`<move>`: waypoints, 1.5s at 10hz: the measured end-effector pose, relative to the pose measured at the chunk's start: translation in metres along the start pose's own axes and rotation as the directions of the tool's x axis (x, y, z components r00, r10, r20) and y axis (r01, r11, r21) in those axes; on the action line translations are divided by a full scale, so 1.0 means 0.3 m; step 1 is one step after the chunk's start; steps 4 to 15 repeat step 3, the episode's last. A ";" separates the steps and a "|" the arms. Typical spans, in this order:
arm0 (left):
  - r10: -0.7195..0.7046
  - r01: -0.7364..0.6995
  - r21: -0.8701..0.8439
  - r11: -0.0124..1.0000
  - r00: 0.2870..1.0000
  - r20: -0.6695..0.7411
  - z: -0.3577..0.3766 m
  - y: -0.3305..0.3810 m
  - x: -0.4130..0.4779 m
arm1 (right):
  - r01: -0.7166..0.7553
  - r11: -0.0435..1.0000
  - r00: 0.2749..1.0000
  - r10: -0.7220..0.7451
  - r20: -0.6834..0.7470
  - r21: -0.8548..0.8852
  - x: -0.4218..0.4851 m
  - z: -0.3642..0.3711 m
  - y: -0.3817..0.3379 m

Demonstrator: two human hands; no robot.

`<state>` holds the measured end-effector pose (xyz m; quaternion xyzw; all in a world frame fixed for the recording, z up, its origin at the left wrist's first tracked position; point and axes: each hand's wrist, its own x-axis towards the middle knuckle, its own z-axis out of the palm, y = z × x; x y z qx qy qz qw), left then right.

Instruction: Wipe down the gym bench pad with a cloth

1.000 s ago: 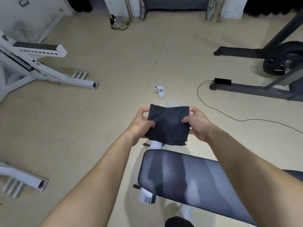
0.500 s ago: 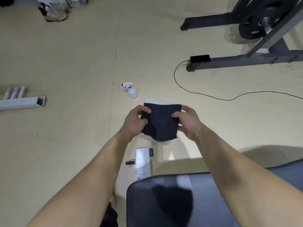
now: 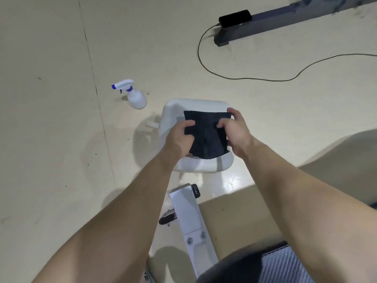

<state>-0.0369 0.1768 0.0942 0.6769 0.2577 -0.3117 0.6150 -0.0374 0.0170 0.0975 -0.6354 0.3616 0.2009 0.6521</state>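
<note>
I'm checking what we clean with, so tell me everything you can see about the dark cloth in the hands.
The cloth is dark navy to black, looks like soft woven fabric, folded into a rough square with a slightly ragged lower right edge. It is held spread out and flat facing the camera, above a white seat pad. The left hand pinches its left edge and the right hand its right edge, thumbs on the front. Whether it touches the pad cannot be told.

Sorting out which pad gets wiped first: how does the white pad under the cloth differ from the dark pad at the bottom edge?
The white pad is smooth and glossy; the dark pad has a woven texture. The white pad shows nearly whole; the dark pad is cut off by the frame. The cloth, held by both hands, is over the white pad, not the dark one. Both have rounded corners.
</note>
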 end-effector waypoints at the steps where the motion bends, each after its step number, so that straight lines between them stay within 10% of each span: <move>1: 0.070 -0.070 0.163 0.984 0.998 0.008 -0.027 -0.024 0.075 | -0.009 1.000 1.000 0.009 0.016 -0.006 0.061 0.006 0.019; 2: 0.105 -0.098 0.238 0.966 0.994 -0.017 -0.069 -0.066 0.119 | -0.009 1.000 1.000 0.009 0.001 -0.018 0.100 0.018 0.052; 3: 0.312 -0.185 0.531 0.827 0.937 -0.159 -0.126 -0.119 0.122 | 0.080 0.915 0.938 -0.204 -0.281 -0.396 0.093 0.038 0.093; 15: 0.312 -0.185 0.531 0.827 0.937 -0.159 -0.126 -0.119 0.122 | 0.080 0.915 0.938 -0.204 -0.281 -0.396 0.093 0.038 0.093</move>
